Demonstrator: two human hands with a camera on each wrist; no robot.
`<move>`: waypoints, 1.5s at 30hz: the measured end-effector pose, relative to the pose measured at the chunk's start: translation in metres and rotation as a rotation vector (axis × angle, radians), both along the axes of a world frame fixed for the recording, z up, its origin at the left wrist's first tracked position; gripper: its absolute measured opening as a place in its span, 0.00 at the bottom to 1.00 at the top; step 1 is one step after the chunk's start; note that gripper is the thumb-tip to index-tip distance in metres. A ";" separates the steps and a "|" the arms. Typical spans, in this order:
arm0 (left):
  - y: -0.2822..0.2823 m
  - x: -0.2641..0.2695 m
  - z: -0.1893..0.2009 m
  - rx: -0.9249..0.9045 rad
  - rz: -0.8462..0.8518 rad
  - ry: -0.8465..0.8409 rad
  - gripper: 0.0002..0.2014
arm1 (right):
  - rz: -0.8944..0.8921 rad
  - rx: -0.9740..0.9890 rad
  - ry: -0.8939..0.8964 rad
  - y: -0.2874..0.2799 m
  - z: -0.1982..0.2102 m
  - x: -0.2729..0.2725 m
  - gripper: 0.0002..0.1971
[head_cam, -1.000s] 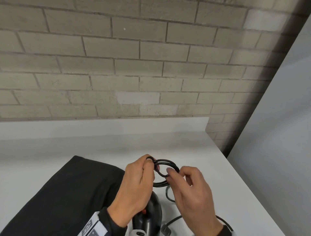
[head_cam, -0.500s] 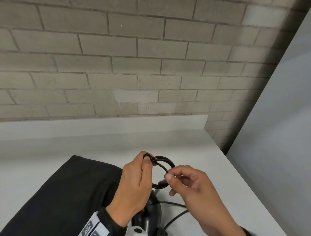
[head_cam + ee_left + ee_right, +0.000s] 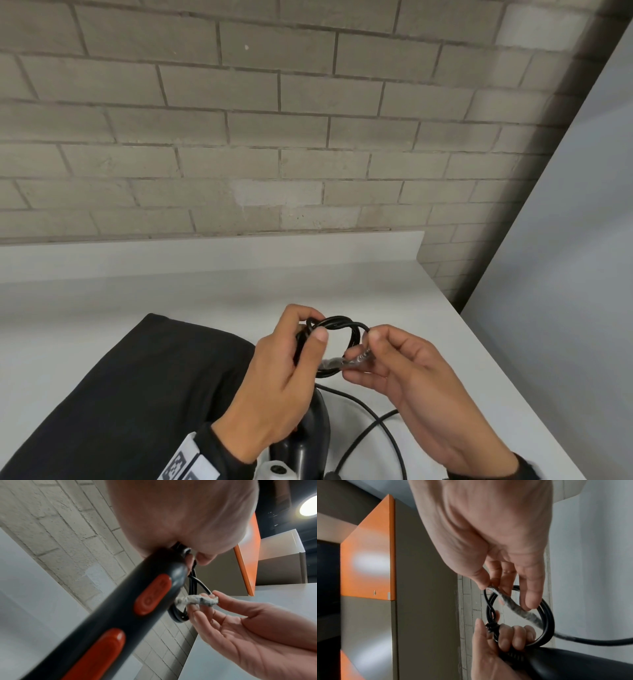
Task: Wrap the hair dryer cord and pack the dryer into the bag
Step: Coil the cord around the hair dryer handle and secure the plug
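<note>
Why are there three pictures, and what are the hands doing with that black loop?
All three pictures show one moment. A person wears a camera on the head and one on each wrist. The head picture looks down at a white table, where a black bag lies. The left hand holds the hair dryer, the black thing with orange buttons, and grips the coiled cord at its end. The right hand pinches a pale, fuzzy-looking strip next to the coil. More cord hangs loose, so the wrapping is not done. The wrist pictures show the same hands from very close up.
</note>
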State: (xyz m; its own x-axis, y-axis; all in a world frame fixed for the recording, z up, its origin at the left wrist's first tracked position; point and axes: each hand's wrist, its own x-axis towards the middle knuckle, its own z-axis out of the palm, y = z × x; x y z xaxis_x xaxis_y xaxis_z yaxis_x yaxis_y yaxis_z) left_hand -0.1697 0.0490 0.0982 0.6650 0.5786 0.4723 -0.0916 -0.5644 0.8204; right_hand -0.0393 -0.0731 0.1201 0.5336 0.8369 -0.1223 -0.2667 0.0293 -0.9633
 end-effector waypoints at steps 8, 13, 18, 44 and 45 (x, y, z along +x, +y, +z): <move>0.001 -0.003 -0.004 0.014 -0.049 0.046 0.07 | 0.075 0.069 0.329 -0.005 0.016 0.009 0.14; 0.004 -0.001 -0.003 0.018 -0.062 0.064 0.06 | 0.171 0.081 0.570 -0.012 0.009 0.018 0.19; 0.011 0.000 -0.005 -0.008 0.016 0.024 0.09 | 0.176 0.305 0.267 -0.013 -0.030 0.007 0.34; 0.022 0.001 -0.007 -0.147 0.046 -0.061 0.14 | 0.225 0.199 0.152 -0.082 -0.101 0.049 0.20; 0.022 0.001 -0.007 -0.141 0.046 -0.057 0.14 | 0.208 0.019 0.050 -0.087 -0.097 0.052 0.25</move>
